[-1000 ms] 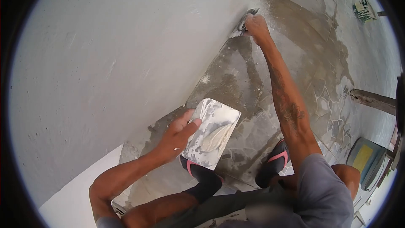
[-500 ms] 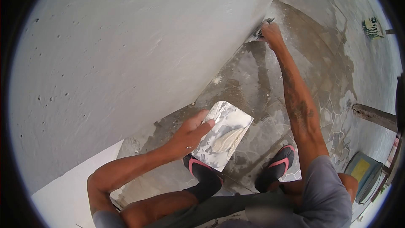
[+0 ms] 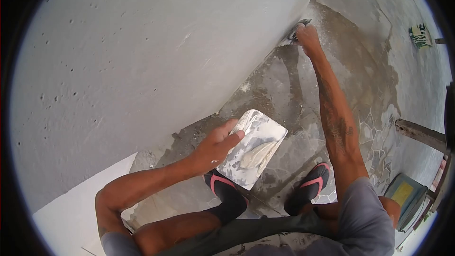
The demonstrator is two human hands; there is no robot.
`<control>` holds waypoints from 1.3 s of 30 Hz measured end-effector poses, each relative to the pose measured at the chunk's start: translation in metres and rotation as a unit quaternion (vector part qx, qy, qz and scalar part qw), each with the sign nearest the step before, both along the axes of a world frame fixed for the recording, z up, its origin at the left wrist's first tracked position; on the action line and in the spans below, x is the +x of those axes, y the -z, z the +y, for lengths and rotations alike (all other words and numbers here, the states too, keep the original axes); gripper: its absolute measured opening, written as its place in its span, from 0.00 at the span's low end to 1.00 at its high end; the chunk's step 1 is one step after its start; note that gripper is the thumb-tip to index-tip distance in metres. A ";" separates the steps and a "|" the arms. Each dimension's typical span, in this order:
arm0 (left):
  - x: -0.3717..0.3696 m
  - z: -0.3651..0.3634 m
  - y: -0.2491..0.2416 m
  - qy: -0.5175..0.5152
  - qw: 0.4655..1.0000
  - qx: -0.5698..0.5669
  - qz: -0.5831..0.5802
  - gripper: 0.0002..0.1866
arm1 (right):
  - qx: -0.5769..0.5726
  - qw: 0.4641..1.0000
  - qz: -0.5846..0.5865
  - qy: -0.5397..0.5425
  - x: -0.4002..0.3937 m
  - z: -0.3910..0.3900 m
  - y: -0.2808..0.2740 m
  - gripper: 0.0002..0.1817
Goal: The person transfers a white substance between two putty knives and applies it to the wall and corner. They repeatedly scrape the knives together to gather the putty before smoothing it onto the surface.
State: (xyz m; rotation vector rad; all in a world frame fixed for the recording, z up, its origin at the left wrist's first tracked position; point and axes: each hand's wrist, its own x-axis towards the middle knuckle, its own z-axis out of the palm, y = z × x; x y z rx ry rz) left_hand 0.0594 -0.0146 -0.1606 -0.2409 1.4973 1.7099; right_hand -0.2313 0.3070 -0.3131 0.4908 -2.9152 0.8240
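Observation:
My left hand grips a flat plaster board by its edge, thumb on top. A smear of creamy white putty lies on the board's face. Far ahead, my right hand is closed around a putty knife, whose blade is at the foot of the grey wall, where it meets the floor. Fingers and wall partly hide that tool, and its handle is hard to see.
Below is a wet, stained stone-patterned floor. A wooden post juts in from the right. Beside it stands a bucket with a yellow patch; a paint-splashed pail is farther off. My sandalled feet are underneath.
The board in my left hand has shifted slightly up and to the right in view. My right hand stays near the same spot at the wall's foot.

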 end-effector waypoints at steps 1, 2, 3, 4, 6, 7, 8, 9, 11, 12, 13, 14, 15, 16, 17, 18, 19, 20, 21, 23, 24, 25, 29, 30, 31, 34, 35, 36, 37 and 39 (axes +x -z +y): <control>-0.001 0.001 -0.002 0.009 1.000 -0.006 0.013 0.33 | -0.035 0.999 -0.010 0.001 0.004 -0.004 0.000 0.16; -0.003 0.001 -0.005 0.018 0.999 -0.013 0.026 0.33 | -0.139 0.990 -0.024 0.032 0.013 -0.020 -0.006 0.17; -0.007 0.000 -0.006 0.026 0.999 -0.020 0.038 0.33 | -0.220 0.958 -0.124 0.134 0.023 -0.029 -0.017 0.18; -0.005 0.001 -0.006 0.019 0.999 -0.018 0.029 0.32 | -0.305 0.898 -0.200 0.245 0.043 -0.055 -0.056 0.19; -0.005 0.002 -0.004 0.007 1.000 -0.013 0.015 0.31 | -0.193 0.958 -0.103 0.187 0.056 -0.060 -0.030 0.19; -0.005 0.002 -0.004 0.009 1.000 0.006 0.001 0.31 | -0.200 0.953 -0.109 0.199 0.058 -0.066 -0.021 0.19; -0.007 0.001 -0.005 0.011 1.000 0.025 -0.013 0.30 | -0.207 0.949 -0.114 0.211 0.060 -0.071 -0.012 0.19; -0.008 0.001 -0.005 0.012 0.999 0.044 -0.027 0.30 | -0.214 0.944 -0.119 0.223 0.063 -0.076 -0.003 0.19; -0.012 -0.002 -0.001 0.021 0.999 0.041 -0.012 0.30 | -0.304 0.888 -0.222 0.264 0.079 -0.092 -0.065 0.17; -0.010 -0.002 0.000 0.021 0.999 0.041 -0.010 0.30 | -0.277 0.904 -0.200 0.258 0.081 -0.094 -0.062 0.17; -0.009 -0.002 -0.001 0.029 0.999 0.024 -0.012 0.29 | -0.247 0.919 -0.178 0.252 0.082 -0.093 -0.056 0.17; -0.012 -0.001 -0.003 0.037 0.999 0.008 -0.008 0.29 | -0.219 0.933 -0.150 0.245 0.080 -0.092 -0.054 0.17; -0.013 -0.002 -0.005 0.047 0.999 -0.009 -0.004 0.28 | -0.243 0.924 -0.181 0.233 0.078 -0.092 -0.051 0.17; -0.012 -0.003 -0.005 0.049 0.999 0.004 -0.005 0.28 | -0.267 0.914 -0.212 0.222 0.075 -0.094 -0.051 0.17; -0.014 -0.003 -0.004 0.054 0.998 0.017 -0.006 0.28 | -0.291 0.901 -0.241 0.213 0.073 -0.095 -0.050 0.17; -0.017 -0.003 -0.001 0.059 0.998 0.030 -0.008 0.28 | -0.267 0.907 -0.231 0.229 0.073 -0.092 -0.048 0.17; -0.021 -0.004 0.000 0.066 0.997 0.028 0.004 0.27 | -0.242 0.913 -0.221 0.243 0.077 -0.096 -0.064 0.18; -0.022 -0.005 0.001 0.071 0.997 0.025 0.012 0.27 | -0.217 0.917 -0.216 0.256 0.082 -0.101 -0.071 0.18; -0.019 -0.003 0.001 0.075 0.997 0.021 0.015 0.27 | -0.207 0.929 -0.180 0.247 0.086 -0.102 -0.056 0.18; -0.014 -0.005 0.010 0.063 0.997 0.032 0.001 0.27 | -0.200 0.944 -0.131 0.228 0.085 -0.105 -0.023 0.19; -0.014 -0.005 0.014 0.060 0.997 0.039 -0.004 0.26 | -0.204 0.946 -0.123 0.220 0.085 -0.106 -0.010 0.20; -0.014 -0.004 0.012 0.064 0.996 0.054 -0.016 0.26 | -0.221 0.939 -0.153 0.217 0.088 -0.110 -0.009 0.19; -0.022 -0.004 0.006 0.083 0.992 0.081 -0.039 0.25 | -0.218 0.924 -0.213 0.230 0.106 -0.124 -0.028 0.20; -0.025 -0.004 0.007 0.091 0.992 0.087 -0.030 0.25 | -0.168 0.943 -0.211 0.196 0.107 -0.127 -0.025 0.20; -0.024 -0.004 0.008 0.093 0.990 0.095 -0.041 0.25 | -0.116 0.958 -0.208 0.162 0.112 -0.131 -0.018 0.20; -0.034 -0.007 0.010 0.113 0.986 0.110 -0.046 0.23 | -0.187 0.939 -0.226 0.180 0.119 -0.138 -0.003 0.20; -0.034 -0.008 0.009 0.115 0.987 0.109 -0.029 0.23 | -0.249 0.919 -0.235 0.197 0.121 -0.144 0.001 0.20; -0.030 -0.008 0.006 0.114 0.987 0.111 -0.030 0.23 | -0.228 0.931 -0.206 0.196 0.130 -0.149 0.007 0.18; -0.030 -0.007 0.003 0.111 0.985 0.125 -0.041 0.22 | -0.206 0.943 -0.172 0.195 0.134 -0.153 0.007 0.17; -0.037 -0.008 -0.001 0.110 0.981 0.155 -0.050 0.21 | -0.180 0.944 -0.196 0.198 0.133 -0.157 0.008 0.17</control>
